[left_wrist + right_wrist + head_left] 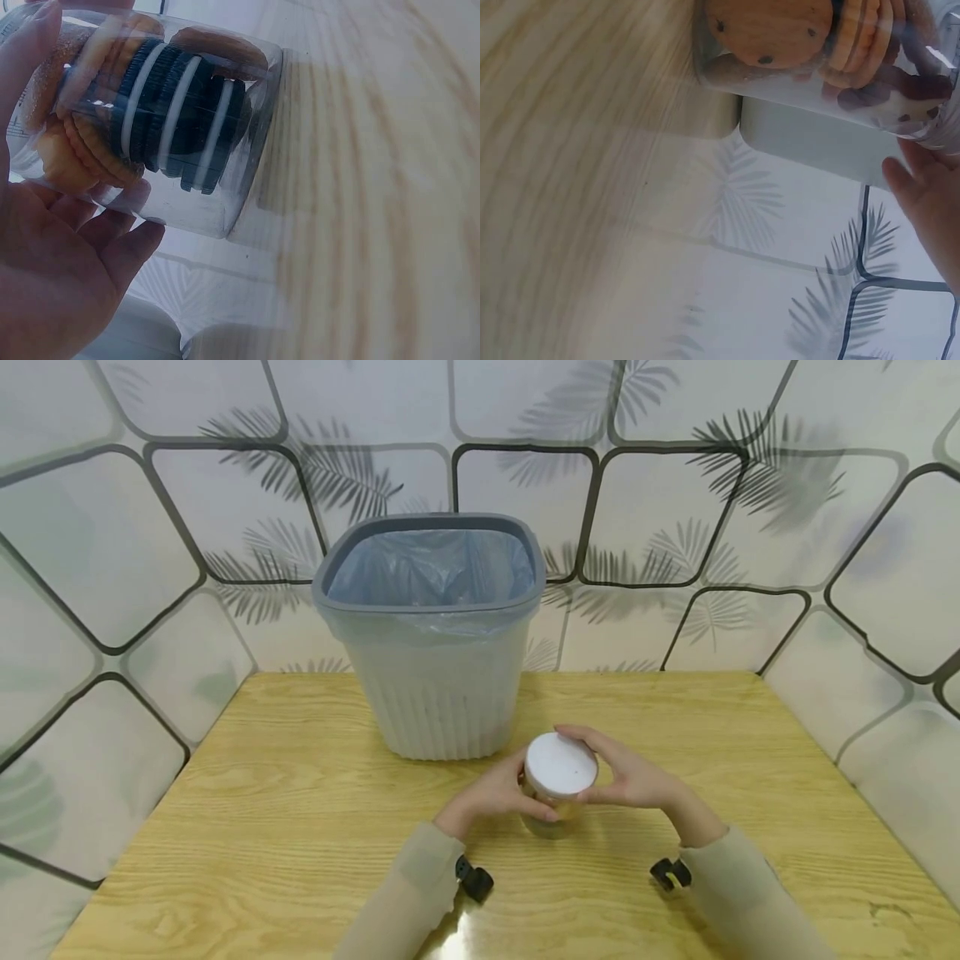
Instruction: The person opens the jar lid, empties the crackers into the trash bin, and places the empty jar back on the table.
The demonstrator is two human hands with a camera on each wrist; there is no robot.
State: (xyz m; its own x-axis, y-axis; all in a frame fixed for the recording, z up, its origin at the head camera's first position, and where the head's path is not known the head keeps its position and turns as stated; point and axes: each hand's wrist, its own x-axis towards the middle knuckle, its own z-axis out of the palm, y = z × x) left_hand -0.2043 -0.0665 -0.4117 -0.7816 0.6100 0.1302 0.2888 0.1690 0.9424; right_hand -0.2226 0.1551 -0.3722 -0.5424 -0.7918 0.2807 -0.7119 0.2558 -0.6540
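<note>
A clear cookie jar (545, 827) with a white lid (561, 764) stands on the wooden table, a little right of the middle in the head view. My left hand (495, 791) grips its side, thumb in front and fingers behind. On the other side, my right hand (633, 774) holds the lid's edge between thumb and fingers. Through the wall in the left wrist view, dark sandwich cookies (176, 112) with white filling show beside golden cookies (82, 154). A round brown cookie (769, 30) with dark chips lies near the base in the right wrist view.
Behind the jar, to the left, stands a pale trash bin (442, 685) with a grey rim and a bluish liner bag (442, 564). Patterned walls (667, 510) with leaf prints close off the table (285, 827) at the back and both sides.
</note>
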